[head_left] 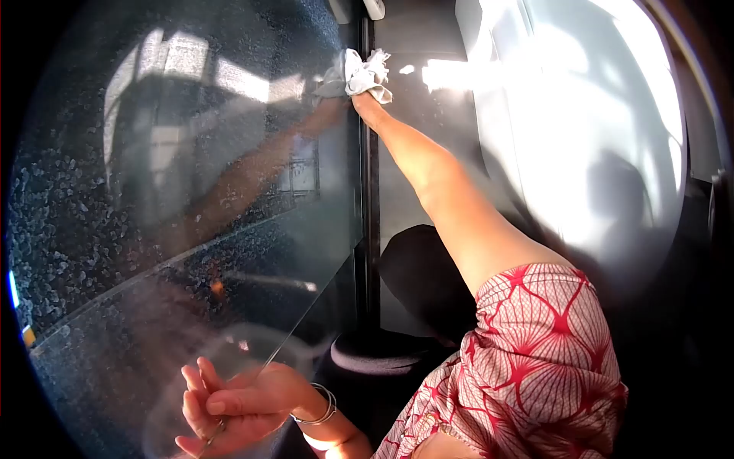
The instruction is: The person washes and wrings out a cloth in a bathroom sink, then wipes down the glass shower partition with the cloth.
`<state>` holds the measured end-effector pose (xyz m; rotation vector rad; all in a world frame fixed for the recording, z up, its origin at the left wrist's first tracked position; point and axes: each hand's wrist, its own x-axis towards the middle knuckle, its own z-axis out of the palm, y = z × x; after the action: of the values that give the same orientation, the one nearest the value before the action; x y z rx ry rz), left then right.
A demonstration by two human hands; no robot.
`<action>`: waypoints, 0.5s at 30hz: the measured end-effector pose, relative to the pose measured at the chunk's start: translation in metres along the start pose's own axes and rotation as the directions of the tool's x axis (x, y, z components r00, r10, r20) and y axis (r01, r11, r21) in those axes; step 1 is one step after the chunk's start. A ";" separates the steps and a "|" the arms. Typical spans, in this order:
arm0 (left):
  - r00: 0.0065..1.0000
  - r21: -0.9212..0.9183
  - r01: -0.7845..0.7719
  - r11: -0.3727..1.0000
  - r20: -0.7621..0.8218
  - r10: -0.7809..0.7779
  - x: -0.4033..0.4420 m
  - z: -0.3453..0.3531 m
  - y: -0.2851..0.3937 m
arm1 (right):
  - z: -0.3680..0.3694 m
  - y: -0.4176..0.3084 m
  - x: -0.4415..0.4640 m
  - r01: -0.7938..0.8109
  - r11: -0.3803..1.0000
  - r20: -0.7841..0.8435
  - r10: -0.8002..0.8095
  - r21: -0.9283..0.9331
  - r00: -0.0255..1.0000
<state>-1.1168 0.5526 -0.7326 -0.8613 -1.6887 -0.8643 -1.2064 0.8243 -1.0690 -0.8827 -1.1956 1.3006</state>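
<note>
A large glass panel with whitish spots and reflections fills the left side. At the top centre, my right hand is pressed against the glass beside its dark vertical frame, closed around a crumpled white cloth. The cloth covers most of the fingers, and its reflection shows in the glass. Low on the left, my left hand has its fingers curled and its thumb across them, around the panel's thin slanting edge. Bracelets circle that wrist.
A dark frame strip runs down the middle, beside a grey floor. At the right stands a bright white curved surface with strong glare. My dark-clothed knees are below the extended arm.
</note>
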 end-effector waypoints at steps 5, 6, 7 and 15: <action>0.993 0.019 -0.006 1.000 0.120 0.004 -0.023 0.033 -0.039 | 0.001 0.106 -0.034 -0.137 0.960 -0.103 0.115 -0.245 0.988; 0.992 -0.046 -0.043 0.998 0.121 0.048 -0.028 0.041 -0.048 | -0.003 0.095 -0.046 -0.272 0.929 -0.019 0.276 -0.251 0.961; 0.989 -0.112 -0.079 0.991 0.119 0.092 -0.033 0.049 -0.054 | -0.002 0.093 -0.056 -0.410 0.867 0.047 0.440 -0.283 0.897; 0.976 -0.296 -0.166 0.940 0.087 0.200 -0.015 0.089 -0.048 | -0.004 0.013 -0.139 -0.871 0.279 0.523 0.852 -0.403 0.031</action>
<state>-1.1945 0.6042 -0.7751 -1.2688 -1.5718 -0.9600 -1.1897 0.6901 -1.1028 -1.2478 -1.0991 2.9163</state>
